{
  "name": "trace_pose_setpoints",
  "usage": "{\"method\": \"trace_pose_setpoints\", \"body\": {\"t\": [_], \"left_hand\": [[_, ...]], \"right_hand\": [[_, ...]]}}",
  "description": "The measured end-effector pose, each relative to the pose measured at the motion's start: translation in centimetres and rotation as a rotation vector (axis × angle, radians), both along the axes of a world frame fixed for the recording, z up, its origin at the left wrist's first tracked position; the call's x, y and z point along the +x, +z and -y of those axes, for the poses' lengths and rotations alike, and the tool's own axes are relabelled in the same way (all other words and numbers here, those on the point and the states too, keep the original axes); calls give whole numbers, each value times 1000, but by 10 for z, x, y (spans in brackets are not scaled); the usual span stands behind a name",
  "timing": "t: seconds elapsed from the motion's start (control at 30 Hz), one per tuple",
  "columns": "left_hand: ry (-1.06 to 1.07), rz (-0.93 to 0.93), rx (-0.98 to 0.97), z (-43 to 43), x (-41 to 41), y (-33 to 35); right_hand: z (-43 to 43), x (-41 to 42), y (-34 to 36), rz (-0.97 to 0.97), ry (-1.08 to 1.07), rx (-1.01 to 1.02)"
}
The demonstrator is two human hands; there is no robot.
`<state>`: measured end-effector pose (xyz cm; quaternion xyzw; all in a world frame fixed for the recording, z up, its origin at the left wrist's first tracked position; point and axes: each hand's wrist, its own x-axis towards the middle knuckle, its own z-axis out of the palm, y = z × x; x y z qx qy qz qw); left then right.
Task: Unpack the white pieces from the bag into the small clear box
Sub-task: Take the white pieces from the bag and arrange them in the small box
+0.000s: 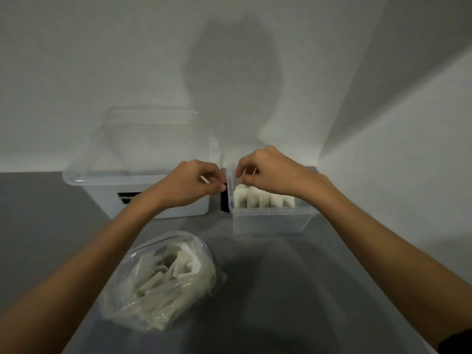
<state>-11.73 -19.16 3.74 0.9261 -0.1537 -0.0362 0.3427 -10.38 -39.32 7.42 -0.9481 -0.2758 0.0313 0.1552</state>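
Note:
The small clear box (270,222) stands on the grey table, with several white pieces (264,199) upright in a row inside it. My right hand (270,172) hovers over the box's left end, fingers curled, pinching a white piece above the row. My left hand (194,182) is just left of the box, its fingertips pinching the box's left wall; a white sliver shows between its fingers. The clear bag (163,282) lies open near me on the table, holding several more white pieces.
A large clear box (135,180) with a black label stands at the back left, a clear lid leaning behind it against the white wall. A dark object (224,200) sits between the two boxes. A wall corner closes in on the right.

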Motion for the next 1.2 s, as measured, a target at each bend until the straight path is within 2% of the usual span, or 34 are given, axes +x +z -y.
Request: {"method": "trace_pose_setpoints", "body": {"t": [0.13, 0.3, 0.43, 0.57, 0.7, 0.87, 1.07, 1.2], "left_hand": [[88, -89, -32, -56, -45, -11], [111, -147, 45, -99, -82, -40], [85, -199, 135, -118, -96, -73], [77, -212, 120, -123, -104, -89], [86, -214, 44, -127, -111, -94], [153, -156, -76, -134, -115, -94], [236, -92, -313, -138, -115, -79], [233, -125, -454, -130, -115, -69]], "right_hand": [[-52, -34, -20, -59, 111, 79], [-112, -64, -71, -170, 214, 64], [-147, -74, -119, -240, 187, -33], [-163, -82, -147, -320, 174, -150], [-162, -86, -153, -366, 142, -115], [-143, -86, -139, -372, 15, 115], [-125, -96, -118, -719, -253, 722], [-125, -102, -116, -841, -297, 935]]}}
